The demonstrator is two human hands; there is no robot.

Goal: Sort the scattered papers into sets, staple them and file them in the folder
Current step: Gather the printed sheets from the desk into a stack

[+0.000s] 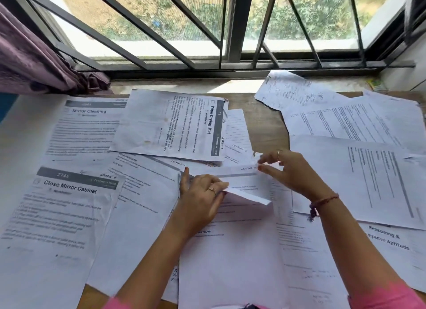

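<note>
Several printed sheets lie scattered over the wooden table [265, 124]. My left hand [200, 193] lies on the middle pile and pinches the folded-up edge of a white sheet [244, 194]. My right hand [290, 170] pinches the top right corner of that same sheet between thumb and fingers. Beside them lie the "Close Mirror Cabinet" sheet [57, 211] at the near left, the "Mirror Cleaning" sheet [85, 128] at the far left and the "Wipe Drying Mat" sheet [170, 124] turned sideways at the far middle. I see no stapler and no folder.
More text sheets [359, 165] overlap at the right, one titled "Reasoning & Computer Aptitude" [389, 239]. A torn-edged sheet [292, 89] lies at the far right by the barred window [207, 32]. A purple curtain [34, 62] hangs at the far left.
</note>
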